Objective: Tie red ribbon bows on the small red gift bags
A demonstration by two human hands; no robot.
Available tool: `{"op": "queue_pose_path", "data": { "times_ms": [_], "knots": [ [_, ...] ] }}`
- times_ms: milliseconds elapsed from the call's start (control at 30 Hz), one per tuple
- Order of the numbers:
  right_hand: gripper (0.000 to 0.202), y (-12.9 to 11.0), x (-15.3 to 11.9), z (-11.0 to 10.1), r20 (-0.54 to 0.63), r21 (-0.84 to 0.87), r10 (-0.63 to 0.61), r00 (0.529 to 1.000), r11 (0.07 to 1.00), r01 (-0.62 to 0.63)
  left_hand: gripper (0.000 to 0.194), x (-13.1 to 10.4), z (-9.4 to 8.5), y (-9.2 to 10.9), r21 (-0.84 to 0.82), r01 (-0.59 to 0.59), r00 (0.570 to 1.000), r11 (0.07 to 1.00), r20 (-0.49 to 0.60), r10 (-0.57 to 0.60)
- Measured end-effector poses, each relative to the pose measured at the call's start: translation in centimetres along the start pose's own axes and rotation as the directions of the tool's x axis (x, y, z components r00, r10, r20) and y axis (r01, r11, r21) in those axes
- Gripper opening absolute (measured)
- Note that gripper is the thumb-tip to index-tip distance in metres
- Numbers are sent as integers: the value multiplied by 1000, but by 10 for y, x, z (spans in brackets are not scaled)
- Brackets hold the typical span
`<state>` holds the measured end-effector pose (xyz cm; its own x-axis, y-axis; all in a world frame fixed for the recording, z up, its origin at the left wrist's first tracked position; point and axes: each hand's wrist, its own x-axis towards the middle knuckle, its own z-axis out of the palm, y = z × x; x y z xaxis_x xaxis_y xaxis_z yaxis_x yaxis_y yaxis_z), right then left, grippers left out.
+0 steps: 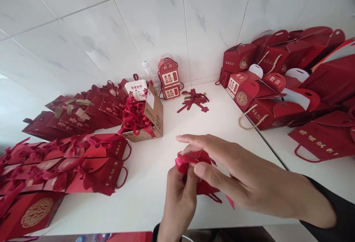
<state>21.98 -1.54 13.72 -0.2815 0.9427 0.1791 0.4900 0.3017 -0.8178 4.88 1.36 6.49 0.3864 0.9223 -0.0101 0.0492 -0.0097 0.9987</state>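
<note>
A small red gift box stands on the white table in front of me, mostly covered by my hands. At its top a glossy red ribbon forms a loop, and a ribbon tail hangs down on the right. My left hand is closed, pinching the ribbon between thumb and fingers. Over the box reaches my right hand, its thumb pressed to the ribbon beside my left thumb. The right index finger stretches out to the left; the other fingertips are partly hidden. A dark red cord handle shows below the box.
A cardboard box full of red ribbons stands behind, left of loose dark red cords. Bow-tied gift boxes fill the left side. Several untied boxes crowd the right. A plastic bottle stands by the tiled wall.
</note>
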Motion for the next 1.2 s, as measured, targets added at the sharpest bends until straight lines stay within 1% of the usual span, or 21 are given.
{"op": "queue_pose_path", "data": {
  "times_ms": [100,200,267,367,433,533,600,633,667,733,800,900,967,1033,1067,1133,1200],
  "knots": [
    [44,17,-2,3,-35,-97,68,997,993,-71,41,-1,-1,1,-42,46,998,998,-48,-48],
    [37,24,-5,1,-62,-129,143,988,980,-150,41,-1,-2,7,-82,89,996,993,-25,-91],
    [33,21,-8,-4,-45,-62,228,973,971,-230,37,0,-3,11,-82,100,995,992,-6,-101],
    [28,14,-14,-9,-14,117,346,938,933,-342,36,0,-6,11,-31,76,997,997,19,-76],
    [28,15,-16,-11,-18,184,371,928,914,-362,35,0,-7,11,3,40,999,999,15,-40],
    [33,26,-16,-9,-39,159,387,921,913,-376,28,1,-13,12,74,-42,999,996,-10,43],
    [37,35,-15,-6,-64,146,405,912,908,-393,31,3,-20,13,149,-100,993,984,-53,109],
    [39,40,-15,-4,-70,157,413,908,904,-399,31,4,-24,13,182,-106,990,978,-77,122],
    [38,43,-15,-2,-68,180,415,907,899,-398,32,5,-28,13,207,-96,988,974,-102,119],
    [34,47,-16,1,-40,237,416,909,887,-395,35,6,-33,12,237,-42,989,971,-129,75],
    [30,49,-17,5,2,289,438,899,861,-420,32,6,-35,11,274,-25,996,961,-79,49],
    [29,50,-19,10,55,353,470,881,816,-457,29,4,-30,10,358,-107,994,927,50,95],
    [28,52,-21,13,76,381,457,886,808,-449,37,3,-24,11,421,-174,983,890,135,128],
    [26,55,-23,15,74,383,435,897,818,-428,47,2,-17,12,478,-195,975,856,191,116],
    [25,56,-24,17,69,376,430,900,824,-423,49,2,-14,12,503,-185,976,844,194,98],
    [26,59,-26,19,30,342,427,904,845,-411,46,3,-8,12,536,-142,983,832,172,58],
    [28,61,-30,20,-58,285,432,900,871,-400,40,4,-4,11,526,-81,994,847,103,31]
  ]
}}
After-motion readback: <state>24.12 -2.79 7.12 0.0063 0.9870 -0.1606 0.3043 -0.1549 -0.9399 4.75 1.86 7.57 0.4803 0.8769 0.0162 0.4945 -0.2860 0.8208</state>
